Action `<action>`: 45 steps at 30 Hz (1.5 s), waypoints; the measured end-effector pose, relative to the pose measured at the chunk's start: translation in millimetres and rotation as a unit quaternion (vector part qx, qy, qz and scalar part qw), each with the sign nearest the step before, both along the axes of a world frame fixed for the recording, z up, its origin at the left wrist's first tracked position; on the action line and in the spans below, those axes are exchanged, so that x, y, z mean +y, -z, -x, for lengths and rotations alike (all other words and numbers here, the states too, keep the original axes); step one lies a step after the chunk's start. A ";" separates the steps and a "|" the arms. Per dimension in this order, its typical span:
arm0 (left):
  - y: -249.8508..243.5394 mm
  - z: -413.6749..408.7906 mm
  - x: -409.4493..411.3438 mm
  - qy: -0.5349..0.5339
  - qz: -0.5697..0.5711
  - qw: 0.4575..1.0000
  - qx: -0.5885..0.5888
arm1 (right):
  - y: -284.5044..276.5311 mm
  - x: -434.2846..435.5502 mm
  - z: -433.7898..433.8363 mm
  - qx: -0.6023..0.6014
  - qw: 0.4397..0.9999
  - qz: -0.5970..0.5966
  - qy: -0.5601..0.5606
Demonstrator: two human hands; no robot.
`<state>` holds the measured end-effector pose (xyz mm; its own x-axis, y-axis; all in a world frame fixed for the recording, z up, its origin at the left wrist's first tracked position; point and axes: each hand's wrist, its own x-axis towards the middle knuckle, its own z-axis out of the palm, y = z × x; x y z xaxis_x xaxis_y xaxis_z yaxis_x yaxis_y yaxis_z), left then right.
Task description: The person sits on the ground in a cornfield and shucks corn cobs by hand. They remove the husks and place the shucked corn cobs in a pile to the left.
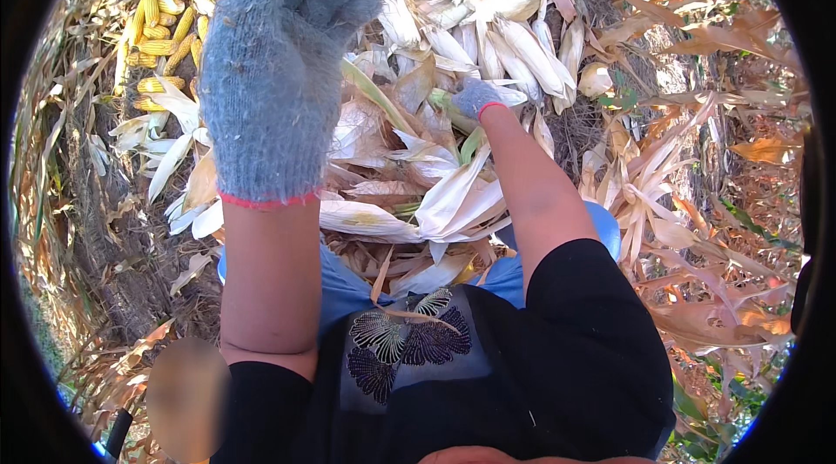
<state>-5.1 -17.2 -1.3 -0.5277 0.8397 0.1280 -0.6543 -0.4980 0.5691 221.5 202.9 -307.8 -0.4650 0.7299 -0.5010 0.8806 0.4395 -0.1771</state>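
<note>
My left hand point(287, 66), in a grey knitted glove with a red cuff edge, is raised close to the camera. Its fingers look bent at the top of the view and are partly cut off, so whether anything is in them is hidden. Farther down, my right hand point(477, 99) wears a matching glove and rests at the heap, its fingers around a greenish corn husk point(447, 105). Dry corn husks point(372, 219) lie loosely between my legs. Beyond the right hand is a pile of pale ears still in their husks point(516, 52).
Bare yellow corn cobs point(160, 39) lie heaped on the ground at upper left. Loose white husks point(173, 144) are scattered below them. Dry corn stalks and leaves point(692, 248) stand along the right side. Blue fabric point(346, 281) covers my legs.
</note>
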 end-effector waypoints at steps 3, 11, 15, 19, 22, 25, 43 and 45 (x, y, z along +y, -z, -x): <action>1.8 8.9 -1.4 0.065 -0.033 0.995 -0.063 | 30.6 -22.4 3.4 -0.086 0.996 -0.024 0.024; 13.3 17.2 -11.3 0.075 0.002 0.989 -0.127 | 64.6 -40.2 3.3 -0.101 0.988 -0.075 0.085; 9.7 15.2 -11.0 0.071 -0.004 0.987 -0.141 | 31.6 -29.2 1.3 -0.084 0.995 0.028 0.038; 6.9 6.6 -6.6 0.029 0.022 0.990 -0.135 | -27.9 -22.0 -1.2 0.068 0.996 -0.012 0.058; 3.4 -5.1 -2.4 -0.019 0.073 0.992 -0.103 | -78.5 -6.6 4.3 0.327 0.942 -0.013 0.069; 13.5 -18.4 7.0 -0.021 0.136 0.985 -0.107 | -190.9 -10.6 24.9 0.298 0.954 -0.035 0.025; 17.1 -40.1 8.6 -0.063 0.139 0.986 -0.059 | -250.1 -160.7 15.5 0.577 0.520 0.595 0.207; 12.9 -29.8 7.2 -0.085 0.126 0.988 -0.038 | -251.5 -155.5 19.3 0.578 0.585 0.536 0.194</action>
<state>24.7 -9.9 -14.1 -0.6635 0.7384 -0.1204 -0.6198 -0.4524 0.6413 202.2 47.4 -56.3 -0.8487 0.4474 -0.2821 -0.1019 -0.6616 -0.7429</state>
